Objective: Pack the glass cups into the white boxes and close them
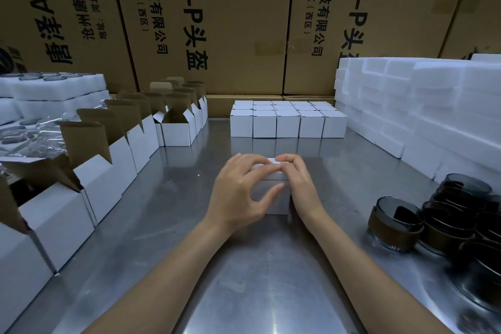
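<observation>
Centrally, both hands [267,187] press a white box [273,195] on open steel table [244,279].

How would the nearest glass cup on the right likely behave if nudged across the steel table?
The glass cup looks squat and wide, so it probably slides rather than tips. The metal table looks smooth, so little drag. Being glass and close against the other cups, it may clink or chip.

Both hands [267,187] press a white box [273,199] shut.
</observation>
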Demonstrator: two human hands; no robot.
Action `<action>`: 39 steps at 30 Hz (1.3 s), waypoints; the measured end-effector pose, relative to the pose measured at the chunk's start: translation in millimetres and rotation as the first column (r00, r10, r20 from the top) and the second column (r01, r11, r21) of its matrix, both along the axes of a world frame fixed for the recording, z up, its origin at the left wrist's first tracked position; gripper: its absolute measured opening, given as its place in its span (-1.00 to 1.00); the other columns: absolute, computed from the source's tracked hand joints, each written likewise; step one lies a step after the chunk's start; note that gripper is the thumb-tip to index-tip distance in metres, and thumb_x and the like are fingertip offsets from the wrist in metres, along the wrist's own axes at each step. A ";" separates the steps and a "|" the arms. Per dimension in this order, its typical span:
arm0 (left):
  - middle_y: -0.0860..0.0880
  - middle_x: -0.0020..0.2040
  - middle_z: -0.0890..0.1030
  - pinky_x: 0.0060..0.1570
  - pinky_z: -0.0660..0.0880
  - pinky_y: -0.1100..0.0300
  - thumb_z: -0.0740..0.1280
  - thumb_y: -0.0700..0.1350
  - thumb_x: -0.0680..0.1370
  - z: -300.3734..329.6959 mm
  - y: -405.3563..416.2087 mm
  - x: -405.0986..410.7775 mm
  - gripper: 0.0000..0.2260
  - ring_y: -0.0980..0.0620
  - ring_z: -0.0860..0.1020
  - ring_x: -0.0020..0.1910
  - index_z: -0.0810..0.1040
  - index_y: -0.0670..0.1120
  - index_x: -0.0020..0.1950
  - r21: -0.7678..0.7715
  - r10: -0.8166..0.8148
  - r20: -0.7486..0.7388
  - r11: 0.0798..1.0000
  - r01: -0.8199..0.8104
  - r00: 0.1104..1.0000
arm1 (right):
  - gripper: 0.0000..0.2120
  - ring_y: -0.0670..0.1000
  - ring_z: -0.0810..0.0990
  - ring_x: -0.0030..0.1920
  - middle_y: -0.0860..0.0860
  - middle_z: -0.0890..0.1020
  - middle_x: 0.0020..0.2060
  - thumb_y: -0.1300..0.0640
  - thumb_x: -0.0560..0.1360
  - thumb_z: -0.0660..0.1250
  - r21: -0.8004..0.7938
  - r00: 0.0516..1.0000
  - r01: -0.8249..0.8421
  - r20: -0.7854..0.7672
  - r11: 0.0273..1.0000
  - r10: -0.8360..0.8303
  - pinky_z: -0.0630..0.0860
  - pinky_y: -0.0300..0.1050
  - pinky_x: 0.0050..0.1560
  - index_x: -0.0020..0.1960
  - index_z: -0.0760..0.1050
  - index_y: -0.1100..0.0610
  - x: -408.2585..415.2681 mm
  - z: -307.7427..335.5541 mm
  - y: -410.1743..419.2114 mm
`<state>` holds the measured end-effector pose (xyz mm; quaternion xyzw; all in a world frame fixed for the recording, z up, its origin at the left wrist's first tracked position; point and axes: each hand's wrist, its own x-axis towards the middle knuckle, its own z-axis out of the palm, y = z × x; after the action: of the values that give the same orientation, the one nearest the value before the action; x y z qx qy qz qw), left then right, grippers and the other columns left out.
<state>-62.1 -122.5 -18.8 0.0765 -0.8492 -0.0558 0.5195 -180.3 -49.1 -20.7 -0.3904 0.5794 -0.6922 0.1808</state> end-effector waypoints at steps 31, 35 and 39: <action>-0.14 0.36 0.31 0.18 0.40 -0.09 0.38 -0.08 0.54 -15.7 -173.5 -89.0 -0.43 -0.19 0.41 0.29 0.17 0.02 0.47 0.605 0.227 0.283 0.712 -0.357 0.932 | -0.61 0.01 0.46 0.25 -0.08 0.55 0.17 -0.22 0.59 -0.01 0.451 0.899 0.360 -0.400 0.817 -0.175 0.31 -0.10 0.03 0.28 0.37 -0.08 -12.6 -17.9 -47.0; -0.09 0.40 0.41 0.27 0.42 -0.13 0.39 -0.10 0.53 -17.0 -195.7 -103.8 -0.37 -0.15 0.41 0.35 0.12 0.00 0.49 0.642 0.182 0.284 0.693 -0.328 0.941 | -0.64 -0.02 0.44 0.17 -0.23 0.47 -0.14 -0.21 0.58 -0.02 0.433 0.880 0.378 -0.443 0.818 -0.171 0.27 -0.09 -0.03 0.21 0.39 -0.08 -14.7 -20.2 -51.5; -0.11 0.34 0.47 0.23 0.44 -0.12 0.41 -0.05 0.52 -18.0 -206.5 -113.3 -0.32 -0.16 0.45 0.31 0.09 -0.05 0.51 0.654 0.200 0.316 0.662 -0.365 0.928 | -0.62 -0.08 0.39 0.09 -0.28 0.42 -0.21 -0.22 0.57 -0.04 0.428 0.875 0.374 -0.456 0.822 -0.161 0.28 -0.09 -0.02 0.22 0.39 -0.08 -15.9 -21.4 -52.6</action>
<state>-175.4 -329.0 -36.8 0.4053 -0.7922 -0.2838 0.3572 -196.2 -101.7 -42.2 -0.3751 0.8140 -0.4403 0.0529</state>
